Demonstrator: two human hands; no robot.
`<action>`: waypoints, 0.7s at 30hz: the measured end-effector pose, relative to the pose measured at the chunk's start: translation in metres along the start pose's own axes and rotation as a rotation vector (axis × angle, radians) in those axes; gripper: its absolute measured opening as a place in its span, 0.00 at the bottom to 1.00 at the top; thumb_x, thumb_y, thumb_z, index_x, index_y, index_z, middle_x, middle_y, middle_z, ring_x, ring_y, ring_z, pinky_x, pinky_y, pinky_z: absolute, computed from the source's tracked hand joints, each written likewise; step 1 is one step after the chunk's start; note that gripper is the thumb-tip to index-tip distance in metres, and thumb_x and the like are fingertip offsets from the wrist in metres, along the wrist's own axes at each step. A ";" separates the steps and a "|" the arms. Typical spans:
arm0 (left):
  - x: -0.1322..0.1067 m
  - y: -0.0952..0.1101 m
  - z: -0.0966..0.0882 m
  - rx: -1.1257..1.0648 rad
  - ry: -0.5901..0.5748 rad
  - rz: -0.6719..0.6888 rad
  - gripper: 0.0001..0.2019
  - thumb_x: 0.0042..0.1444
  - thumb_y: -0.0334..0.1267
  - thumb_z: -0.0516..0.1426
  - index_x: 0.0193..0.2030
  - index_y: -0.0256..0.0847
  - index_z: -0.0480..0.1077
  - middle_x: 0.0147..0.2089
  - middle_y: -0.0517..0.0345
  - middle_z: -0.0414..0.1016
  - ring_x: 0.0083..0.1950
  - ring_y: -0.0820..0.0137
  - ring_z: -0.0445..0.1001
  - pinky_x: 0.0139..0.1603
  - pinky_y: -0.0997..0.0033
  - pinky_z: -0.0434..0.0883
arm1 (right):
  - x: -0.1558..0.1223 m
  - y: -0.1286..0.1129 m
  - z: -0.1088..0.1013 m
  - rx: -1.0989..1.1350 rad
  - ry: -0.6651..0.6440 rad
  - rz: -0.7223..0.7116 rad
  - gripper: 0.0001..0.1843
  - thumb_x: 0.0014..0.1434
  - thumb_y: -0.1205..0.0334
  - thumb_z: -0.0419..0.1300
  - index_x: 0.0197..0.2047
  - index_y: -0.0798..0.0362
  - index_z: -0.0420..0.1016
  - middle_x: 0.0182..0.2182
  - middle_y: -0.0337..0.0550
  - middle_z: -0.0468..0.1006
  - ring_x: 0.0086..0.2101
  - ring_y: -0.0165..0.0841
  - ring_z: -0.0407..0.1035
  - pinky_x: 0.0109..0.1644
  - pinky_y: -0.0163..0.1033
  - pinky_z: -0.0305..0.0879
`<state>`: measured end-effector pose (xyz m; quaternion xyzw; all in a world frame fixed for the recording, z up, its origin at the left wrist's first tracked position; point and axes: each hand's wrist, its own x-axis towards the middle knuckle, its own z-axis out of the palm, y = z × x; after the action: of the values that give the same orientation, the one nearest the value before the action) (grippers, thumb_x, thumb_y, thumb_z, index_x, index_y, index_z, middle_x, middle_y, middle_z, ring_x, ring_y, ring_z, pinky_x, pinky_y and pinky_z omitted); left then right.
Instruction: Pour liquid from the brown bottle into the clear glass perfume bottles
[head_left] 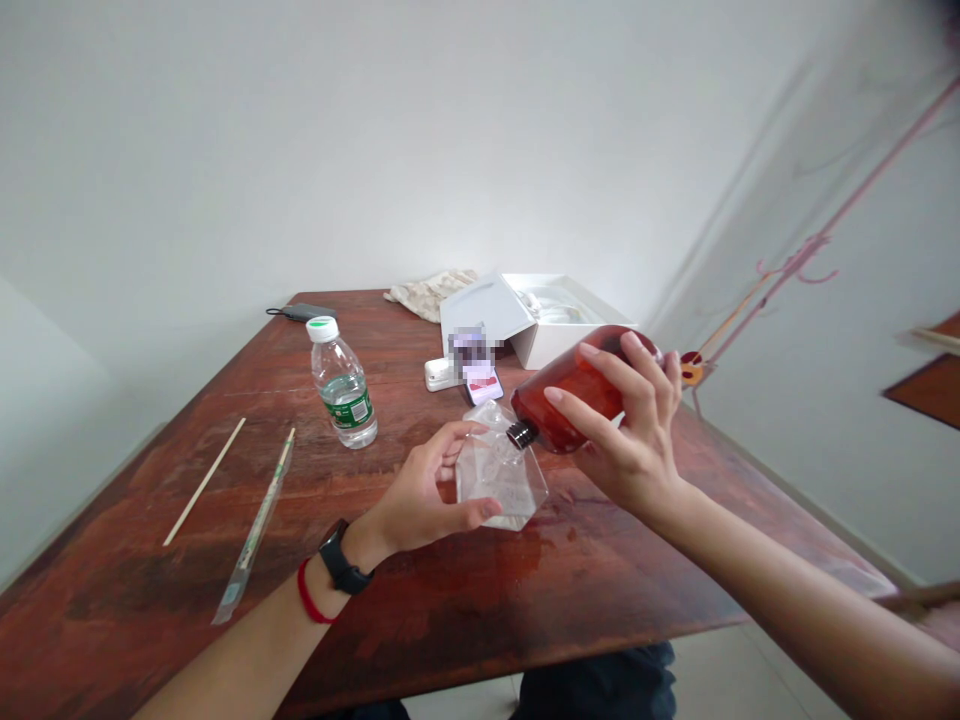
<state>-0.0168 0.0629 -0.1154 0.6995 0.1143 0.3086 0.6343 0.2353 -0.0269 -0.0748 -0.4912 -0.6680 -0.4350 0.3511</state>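
My right hand [634,435] is wrapped round a reddish-brown bottle [544,405]. The bottle is tipped with its black threaded neck, uncapped, pointing down to the left over a clear plastic container [502,480]. Whether liquid is flowing out I cannot tell. My left hand [431,490] grips the container from its left side, thumb at the near side and fingers at the far side. The container stands on the wooden table [420,600]. Left of it, a clear water bottle [345,390] with a white cap and green label stands upright, partly filled.
A bare wooden chopstick [204,482] and a wrapped pair of chopsticks [259,520] lie at the left. Behind the container are a phone [484,385], a small white case [439,374], an open white box [570,340], a cloth [427,293] and a dark grey device [309,313].
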 end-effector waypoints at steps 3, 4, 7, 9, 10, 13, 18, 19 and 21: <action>0.000 0.000 0.000 -0.004 -0.002 -0.004 0.38 0.54 0.50 0.75 0.66 0.43 0.65 0.60 0.43 0.81 0.57 0.53 0.84 0.55 0.62 0.79 | 0.001 0.000 0.001 0.006 0.017 -0.017 0.31 0.62 0.68 0.70 0.63 0.32 0.73 0.72 0.39 0.67 0.73 0.55 0.58 0.78 0.70 0.45; 0.000 0.000 0.000 -0.005 -0.004 -0.005 0.38 0.54 0.50 0.75 0.66 0.42 0.65 0.60 0.43 0.81 0.57 0.53 0.84 0.55 0.62 0.79 | 0.002 0.000 0.001 0.006 0.020 -0.022 0.31 0.62 0.68 0.70 0.63 0.33 0.73 0.72 0.39 0.67 0.73 0.55 0.58 0.78 0.70 0.45; 0.000 -0.001 0.000 -0.001 -0.004 -0.006 0.38 0.54 0.51 0.75 0.65 0.42 0.65 0.60 0.43 0.81 0.56 0.53 0.84 0.55 0.61 0.79 | 0.003 0.000 0.001 -0.002 0.027 -0.034 0.32 0.62 0.69 0.70 0.64 0.32 0.71 0.71 0.41 0.68 0.73 0.53 0.58 0.78 0.70 0.44; 0.000 -0.001 0.000 -0.004 -0.001 -0.011 0.38 0.54 0.51 0.75 0.65 0.42 0.65 0.60 0.43 0.81 0.56 0.53 0.84 0.54 0.61 0.79 | 0.003 0.000 0.001 -0.007 0.029 -0.039 0.32 0.62 0.69 0.70 0.64 0.32 0.71 0.70 0.42 0.69 0.73 0.53 0.58 0.78 0.71 0.44; 0.000 -0.001 0.000 -0.008 0.002 -0.014 0.38 0.53 0.51 0.76 0.65 0.43 0.65 0.59 0.43 0.81 0.56 0.53 0.84 0.54 0.61 0.79 | 0.004 0.000 0.000 -0.006 0.028 -0.040 0.31 0.62 0.69 0.70 0.64 0.33 0.72 0.70 0.42 0.69 0.73 0.53 0.58 0.78 0.71 0.44; 0.000 0.001 0.001 -0.013 0.008 -0.026 0.39 0.52 0.51 0.76 0.65 0.43 0.66 0.59 0.44 0.81 0.55 0.54 0.84 0.53 0.62 0.79 | 0.004 0.000 -0.001 0.008 0.023 -0.041 0.29 0.62 0.70 0.70 0.61 0.34 0.74 0.71 0.42 0.68 0.74 0.52 0.56 0.79 0.70 0.43; 0.001 0.002 0.001 -0.006 0.012 -0.036 0.38 0.52 0.50 0.76 0.65 0.43 0.66 0.59 0.44 0.81 0.55 0.54 0.83 0.53 0.62 0.78 | 0.004 0.000 0.000 0.003 0.035 -0.050 0.31 0.62 0.71 0.70 0.64 0.34 0.72 0.71 0.42 0.68 0.74 0.52 0.57 0.79 0.70 0.43; 0.000 0.002 0.001 -0.006 0.012 -0.035 0.38 0.52 0.50 0.76 0.65 0.43 0.66 0.59 0.43 0.80 0.55 0.54 0.83 0.52 0.62 0.78 | 0.004 0.000 0.000 0.003 0.036 -0.051 0.33 0.62 0.70 0.70 0.65 0.33 0.72 0.71 0.42 0.68 0.74 0.53 0.57 0.78 0.70 0.44; 0.000 0.002 0.002 -0.005 0.011 -0.036 0.38 0.52 0.50 0.76 0.64 0.42 0.66 0.59 0.43 0.81 0.55 0.54 0.83 0.52 0.62 0.78 | 0.005 0.000 0.000 0.008 0.036 -0.047 0.35 0.62 0.70 0.69 0.66 0.31 0.70 0.72 0.41 0.68 0.74 0.53 0.57 0.78 0.71 0.44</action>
<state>-0.0163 0.0614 -0.1133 0.6939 0.1295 0.3015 0.6409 0.2343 -0.0256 -0.0703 -0.4661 -0.6746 -0.4492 0.3548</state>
